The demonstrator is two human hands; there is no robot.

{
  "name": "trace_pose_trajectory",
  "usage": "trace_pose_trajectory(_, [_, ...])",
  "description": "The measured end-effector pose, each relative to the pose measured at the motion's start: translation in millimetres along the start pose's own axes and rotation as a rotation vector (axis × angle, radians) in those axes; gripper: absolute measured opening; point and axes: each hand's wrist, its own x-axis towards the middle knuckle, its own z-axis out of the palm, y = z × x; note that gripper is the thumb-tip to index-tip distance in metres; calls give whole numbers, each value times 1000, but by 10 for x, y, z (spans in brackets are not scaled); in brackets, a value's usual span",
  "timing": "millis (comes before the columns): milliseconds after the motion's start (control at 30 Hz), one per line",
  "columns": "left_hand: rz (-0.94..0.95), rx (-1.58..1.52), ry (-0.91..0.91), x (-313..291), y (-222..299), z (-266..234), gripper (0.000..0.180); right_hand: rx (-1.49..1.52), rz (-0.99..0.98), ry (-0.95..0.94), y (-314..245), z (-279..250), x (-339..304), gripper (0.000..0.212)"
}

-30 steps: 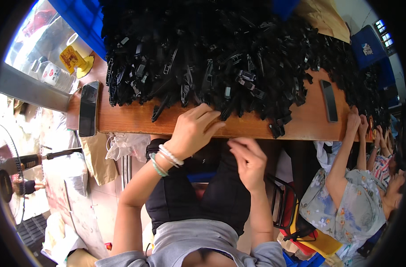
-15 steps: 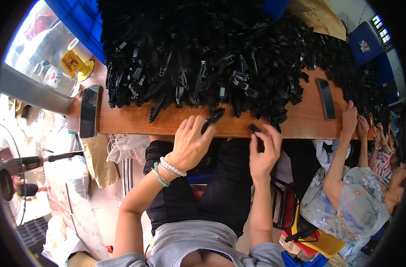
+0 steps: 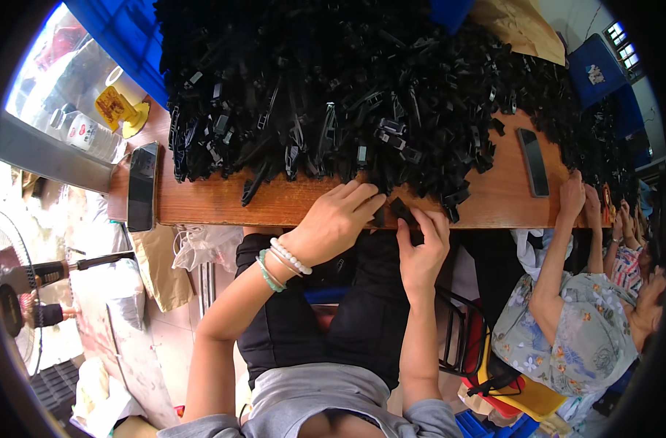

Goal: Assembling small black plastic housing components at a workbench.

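Two hands meet at the desk edge before a large heap of black parts

At far left, a clear bottle lies near a yellow stand; how full the bottle is cannot be told. A phone lies just beside them on the desk. Behind, a blue bin shows only its side, contents hidden. Below the desk hangs a translucent plastic bag, its contents unclear.

The heap of black plastic parts spreads loose across the middle, in no container. The left hand is curled, fingers close together, a dark piece at the fingertips; whether it is gripped cannot be told. Just right, the right hand pinches a black part between thumb and fingers, above the desk's near edge.

With so much heaped up, most of the work appears left; handled and unhandled parts cannot be told apart. Farther right lies another phone, then a co-worker's hand.
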Motion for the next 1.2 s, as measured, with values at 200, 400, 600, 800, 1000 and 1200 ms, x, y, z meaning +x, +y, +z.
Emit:
trace_pose_trajectory(200, [72, 57, 144, 53, -34, 208, 37, 226, 225, 24, -200, -110, -149, 27])
trace_pose_trajectory(400, [-84, -102, 243, 22, 10, 263, 38, 194, 275, 11, -272, -59, -127, 28])
trace_pose_trajectory(600, [-131, -261, 263, 1, 21, 272, 36, -29, 125, -58, -326, -25, -4, 28])
trace_pose_trajectory(800, [-179, -248, 246, 8, 62, 241, 37, 28, 138, -1, -283, 53, -43, 26])
trace_pose_trajectory(1000, [-65, -245, 283, 100, 22, 197, 35, 360, 290, -165, -331, -375, -415, 25])
trace_pose_trajectory(1200, [-77, 222, 118, 274, 45, 377, 18, 176, 163, 75, -80, -287, -165, 12])
